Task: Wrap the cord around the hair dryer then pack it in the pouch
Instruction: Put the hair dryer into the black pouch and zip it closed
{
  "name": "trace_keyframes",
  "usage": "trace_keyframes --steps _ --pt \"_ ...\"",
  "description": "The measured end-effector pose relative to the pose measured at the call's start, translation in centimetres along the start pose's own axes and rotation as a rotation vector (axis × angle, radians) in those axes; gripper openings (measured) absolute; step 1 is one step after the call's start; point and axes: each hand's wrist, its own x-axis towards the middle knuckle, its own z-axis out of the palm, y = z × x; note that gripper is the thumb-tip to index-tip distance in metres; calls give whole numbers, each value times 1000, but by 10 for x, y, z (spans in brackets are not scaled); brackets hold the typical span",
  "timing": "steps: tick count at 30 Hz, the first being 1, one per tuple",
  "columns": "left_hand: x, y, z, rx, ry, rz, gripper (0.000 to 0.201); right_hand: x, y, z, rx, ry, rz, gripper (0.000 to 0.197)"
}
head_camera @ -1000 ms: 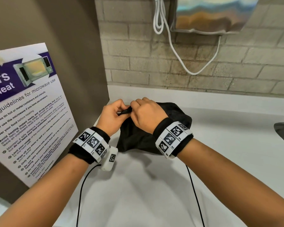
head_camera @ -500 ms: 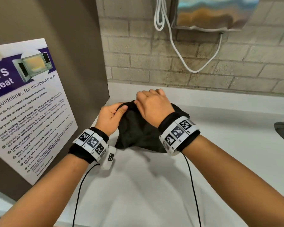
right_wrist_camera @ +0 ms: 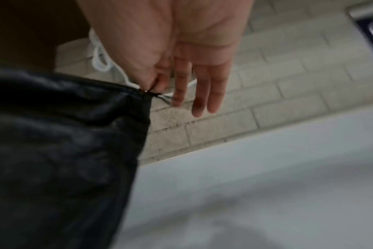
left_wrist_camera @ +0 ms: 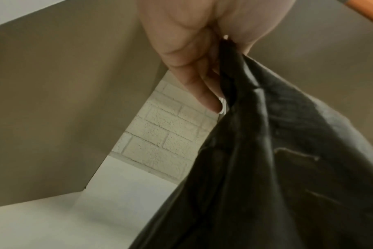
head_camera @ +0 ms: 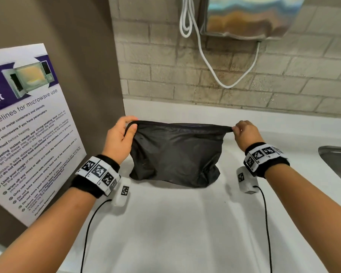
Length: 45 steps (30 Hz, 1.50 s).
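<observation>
Left hand point(head_camera: 118, 138) and right hand point(head_camera: 245, 133) pinching opposite top corners of black pouch point(head_camera: 175, 154), stretched taut above counter point(head_camera: 165, 223)

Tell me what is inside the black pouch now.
Its contents are hidden. The black pouch is stretched along its top between the left hand and right hand; only opaque fabric shows.

Layout, pouch held over worktop.
Pouch point(head_camera: 175, 154) hangs between left hand point(head_camera: 119, 138) at its left top corner and right hand point(head_camera: 244, 133) at its right top corner, bottom edge at the worktop point(head_camera: 175, 223). Poster point(head_camera: 28, 131) on the panel to the left. Brick wall point(head_camera: 264, 79) behind, with dispenser point(head_camera: 250, 16) and looped cable point(head_camera: 205, 56) above. Sink point(head_camera: 339, 164) at right edge.
</observation>
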Motion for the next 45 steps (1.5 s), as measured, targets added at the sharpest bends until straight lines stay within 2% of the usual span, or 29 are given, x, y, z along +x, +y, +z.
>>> trace_keyframes --steps 3,5,8,11,13,15,18,20,23,26,29,31,34,36,38,41,43,45 --pt "-3 -2 -3 -109 -10 -14 40 0 2 4 259 13 28 18" --pt "-3 -2 -5 -138 -60 -14 53 0 3 7 344 25 58 26" --pt "-5 -4 -7 -238 -144 -137 64 -1 1 8 464 23 53 32" --pt "-11 -3 -7 -231 -258 -158 43 -3 -2 9 453 10 -5 26" --pt "-15 -6 -4 -177 -297 -141 48 -5 -5 9 384 2 -56 23" --pt "-15 -6 -2 -125 -258 -144 52 -10 -10 6 356 -60 -127 9" --pt "-10 -3 -4 -26 -199 -137 33 -10 -11 -3 47 -147 -286 20" --pt "-3 -8 -8 11 -144 -136 32 -3 -12 -11 -54 -100 -317 20" --pt "5 -10 -13 33 -106 -130 32 1 -20 -21 89 8 -326 19" --pt "8 -7 -18 82 -76 -75 37 -1 -32 -22 259 50 -328 14" --pt "11 -9 -27 28 -108 -97 62 3 -38 -21 385 81 -327 10" --pt "14 -11 -29 36 -116 -120 71 5 -42 -21 483 93 -319 5" --pt "18 -10 -30 50 -50 -153 59 5 -45 -22 618 119 -336 20" --pt "21 -7 -32 40 -19 -167 48 4 -46 -23 662 99 -366 28" --pt "25 -6 -34 54 0 -194 33 5 -46 -22 610 55 -415 40" --pt "31 -7 -34 116 -3 -279 32 7 -45 -19 540 -139 -447 55" --pt "35 -5 -34 195 -23 -354 31 7 -49 -19 429 -247 -442 54" --pt "40 0 -33 291 -34 -414 30 12 -51 -15 309 -275 -450 44"
